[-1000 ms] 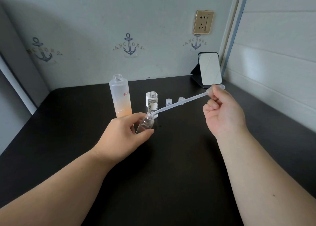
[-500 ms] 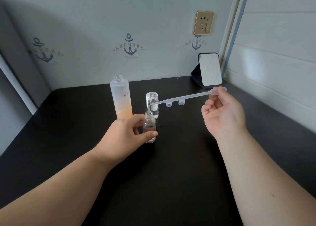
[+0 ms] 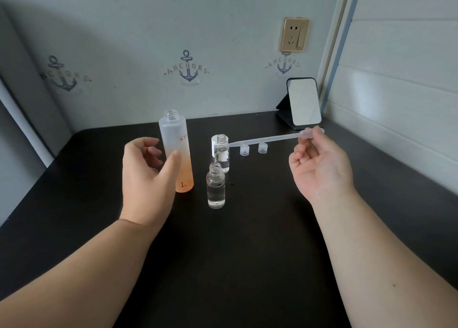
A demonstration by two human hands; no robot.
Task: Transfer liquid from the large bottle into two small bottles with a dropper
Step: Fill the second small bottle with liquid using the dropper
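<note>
Seen left to right on a black table (image 3: 247, 253): left hand (image 3: 146, 176) raised with fingers loosely spread and holding nothing, thumb at or just before the large bottle (image 3: 176, 151), contact not clear. Upright and uncapped, frosted above and orange below, probably light plastic, smooth enough to slip; best taken round the mid-body. Just right of it, near small bottle (image 3: 216, 185), clear, open, standing alone and partly filled; behind it, far small bottle (image 3: 222, 154), likewise open and holding liquid, in front of a white cap (image 3: 214, 145). Both likely tippable on narrow bases, so better steadied at the body than the neck. Further right, two small clear caps (image 3: 244, 150) side by side on the table. Above them, dropper (image 3: 267, 139), held nearly level, tip beside the far bottle's mouth; thin, soft, bendable, bulb pinched by right hand (image 3: 319, 169) between thumb and fingertips. Counted: one large bottle, two small bottles, one dropper, two clear caps, one white cap, one mirror (image 3: 303, 103) at back right.
</note>
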